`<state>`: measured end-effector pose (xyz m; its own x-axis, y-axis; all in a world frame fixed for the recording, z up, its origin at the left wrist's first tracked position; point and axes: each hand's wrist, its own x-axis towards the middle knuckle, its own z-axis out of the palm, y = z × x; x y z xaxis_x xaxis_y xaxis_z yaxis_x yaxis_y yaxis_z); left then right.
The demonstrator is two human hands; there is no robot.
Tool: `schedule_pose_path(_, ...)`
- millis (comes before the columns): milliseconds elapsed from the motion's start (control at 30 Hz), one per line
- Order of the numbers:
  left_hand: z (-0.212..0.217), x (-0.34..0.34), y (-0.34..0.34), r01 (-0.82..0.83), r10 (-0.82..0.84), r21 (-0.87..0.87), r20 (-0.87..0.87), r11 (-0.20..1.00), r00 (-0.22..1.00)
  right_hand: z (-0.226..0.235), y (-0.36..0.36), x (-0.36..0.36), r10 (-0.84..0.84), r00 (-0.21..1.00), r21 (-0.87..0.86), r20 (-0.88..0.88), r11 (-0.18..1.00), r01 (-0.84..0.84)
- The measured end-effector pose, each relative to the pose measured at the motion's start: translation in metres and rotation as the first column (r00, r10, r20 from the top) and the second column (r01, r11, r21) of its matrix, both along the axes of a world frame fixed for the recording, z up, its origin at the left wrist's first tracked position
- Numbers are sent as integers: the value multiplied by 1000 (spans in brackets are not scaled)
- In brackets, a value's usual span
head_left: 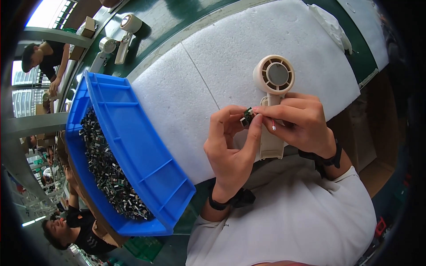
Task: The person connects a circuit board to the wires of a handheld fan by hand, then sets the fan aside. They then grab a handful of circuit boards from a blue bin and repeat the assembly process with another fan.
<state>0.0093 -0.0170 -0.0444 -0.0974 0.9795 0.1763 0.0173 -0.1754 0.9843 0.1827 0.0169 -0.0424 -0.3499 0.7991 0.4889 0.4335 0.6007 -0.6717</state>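
Note:
A small green circuit board with pale connectors is pinched between the thumb and fingers of my left hand. My right hand is closed close against the board's right side. From its fingers a thin red wire with a small white plug sticks out; what else they pinch is hidden. Below my hands lies a cream handheld fan, its round grille head pointing away from me. Its handle runs back toward my body and is partly covered by my right fingers.
A blue plastic bin at the left holds a heap of small circuit boards. White foam sheeting covers the green bench. More fans stand at the far left. Two people are at the left; a cardboard box is at the right.

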Motion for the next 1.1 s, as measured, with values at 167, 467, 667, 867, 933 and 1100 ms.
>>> schedule_pose_path(167,-3,-2,-2,0,1,-36,36,999,999,7,-2,0,-17,995,64,94,998,11)
schedule_pose_path(467,-11,7,-9,-158,198,211,-183,965,963,3,0,-9,-107,993,71,45,992,104)
schedule_pose_path(667,-10,-1,-5,-56,74,129,-145,990,987,3,0,-3,-162,987,40,8,986,162)
schedule_pose_path(867,-14,2,-3,8,4,132,-96,991,995,2,-4,2,-176,984,58,-29,982,177)
schedule_pose_path(933,-7,6,-3,-17,19,66,-35,998,999,2,-4,3,-184,983,77,-25,980,185)
schedule_pose_path(1100,-5,8,-2,-15,15,10,3,1000,1000,0,-1,6,-192,981,128,-28,973,194)
